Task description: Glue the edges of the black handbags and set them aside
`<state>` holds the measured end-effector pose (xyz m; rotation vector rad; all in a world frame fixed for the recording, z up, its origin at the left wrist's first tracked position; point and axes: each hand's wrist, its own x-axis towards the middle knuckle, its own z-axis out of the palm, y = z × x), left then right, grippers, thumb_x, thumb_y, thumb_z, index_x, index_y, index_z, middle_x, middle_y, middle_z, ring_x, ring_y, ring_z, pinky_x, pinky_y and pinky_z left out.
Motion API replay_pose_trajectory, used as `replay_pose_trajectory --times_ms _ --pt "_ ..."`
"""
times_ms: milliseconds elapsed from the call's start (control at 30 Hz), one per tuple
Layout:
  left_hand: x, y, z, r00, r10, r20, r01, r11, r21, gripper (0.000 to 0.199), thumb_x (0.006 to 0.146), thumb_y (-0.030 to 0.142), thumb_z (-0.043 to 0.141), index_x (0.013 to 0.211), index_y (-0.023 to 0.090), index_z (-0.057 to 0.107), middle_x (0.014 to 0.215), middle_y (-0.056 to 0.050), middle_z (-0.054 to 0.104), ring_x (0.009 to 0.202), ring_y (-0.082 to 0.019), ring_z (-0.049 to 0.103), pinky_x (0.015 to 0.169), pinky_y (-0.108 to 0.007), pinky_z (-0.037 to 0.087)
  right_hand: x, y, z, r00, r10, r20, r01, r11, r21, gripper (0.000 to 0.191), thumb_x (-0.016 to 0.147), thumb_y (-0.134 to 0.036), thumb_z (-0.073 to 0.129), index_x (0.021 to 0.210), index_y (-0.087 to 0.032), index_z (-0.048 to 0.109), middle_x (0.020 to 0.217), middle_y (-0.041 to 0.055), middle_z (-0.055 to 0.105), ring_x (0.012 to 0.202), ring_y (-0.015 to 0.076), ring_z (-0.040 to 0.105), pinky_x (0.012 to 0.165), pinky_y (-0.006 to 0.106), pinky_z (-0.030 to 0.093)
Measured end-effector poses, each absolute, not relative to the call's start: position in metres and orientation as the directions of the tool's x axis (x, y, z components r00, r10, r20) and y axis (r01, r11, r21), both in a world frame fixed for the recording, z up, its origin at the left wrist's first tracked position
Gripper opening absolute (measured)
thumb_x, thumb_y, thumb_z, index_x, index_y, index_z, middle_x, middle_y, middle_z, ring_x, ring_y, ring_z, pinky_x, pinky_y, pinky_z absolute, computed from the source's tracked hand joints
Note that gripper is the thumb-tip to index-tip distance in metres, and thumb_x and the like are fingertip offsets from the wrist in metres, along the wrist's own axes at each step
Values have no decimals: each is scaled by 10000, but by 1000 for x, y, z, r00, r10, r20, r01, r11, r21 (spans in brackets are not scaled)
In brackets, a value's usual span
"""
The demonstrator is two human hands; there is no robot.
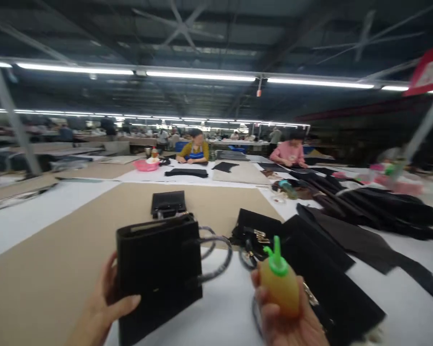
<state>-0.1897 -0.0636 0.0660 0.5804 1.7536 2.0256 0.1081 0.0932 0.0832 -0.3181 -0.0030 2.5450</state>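
My left hand (110, 302) grips a black handbag (159, 274) by its left side, thumb across the near face and fingers behind. The bag is tilted, with its two grey-looking handles (222, 262) pointing right. In my right hand (288, 322) sits a squeeze bottle (279, 290) of amber liquid, with a green cap and nozzle pointing up. The fingers wrap round the bottle's body. Just beyond and beside that hand lie a black bag with gold hardware (258, 228) and a larger black piece (328, 274), partly hidden by the hand.
Another black bag (168, 203) lies behind the held one on the tan sheet (94, 230). Dark material strips (364, 202) are heaped at the right. Two people sit across the table, near a pink basket (146, 165) and a stack of black pieces (186, 172).
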Motion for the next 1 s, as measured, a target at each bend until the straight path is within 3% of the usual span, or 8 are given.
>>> replay_pose_trajectory --times_ms 67,200,500,700,800,900,1000 --pt "-177 -84 46 -813 580 55 -68 -188 980 1006 325 276 826 1261 285 460 1160 -39 629 1206 -374 457 1001 -451 408 113 90 95 -806 543 -236 -539 -838 -87 489 603 -280 881 1028 -132 690 1064 164 674 835 204 645 653 246 541" --pt "-175 -109 28 -730 683 26 -94 -137 986 861 349 184 783 1175 262 555 1110 -35 645 1191 -382 459 1013 -458 382 101 74 119 -775 571 -270 -552 -820 -151 539 592 -274 886 1072 -148 675 1053 172 654 796 202 623 632 264 532" --pt "-198 -116 54 -504 863 -31 -85 -14 996 867 424 79 671 1259 242 503 1113 -24 625 1171 -344 444 980 -435 382 55 65 142 -751 623 -219 -575 -780 -249 538 601 -276 874 1055 -80 661 974 178 653 773 218 617 688 336 531" --pt "-213 -114 69 -316 947 -57 -152 8 988 782 453 34 593 1205 245 552 1064 12 649 1086 -296 504 881 -375 438 30 58 128 -811 548 -204 -500 -831 -244 376 692 -416 797 942 -152 702 974 133 691 921 270 622 933 525 401" --pt "-222 -106 66 -204 975 -83 -245 31 969 677 417 11 542 1054 216 641 960 13 680 955 -253 570 750 -309 472 22 48 125 -856 495 -150 -452 -856 -250 386 682 -476 785 905 -169 713 992 140 694 980 283 605 943 535 383" --pt "-232 -100 62 -209 969 -129 -286 66 956 532 385 -15 508 848 176 688 774 13 685 743 -189 598 581 -228 442 15 33 126 -858 496 -134 -452 -852 -265 393 684 -512 768 909 -194 716 970 130 708 993 298 605 943 584 359" --pt "-236 -92 62 -232 961 -149 -313 71 947 500 371 -15 510 797 167 699 734 2 688 697 -191 603 542 -228 432 6 16 128 -871 462 -166 -414 -873 -258 443 682 -546 754 947 -194 711 936 124 723 986 305 613 958 626 324"
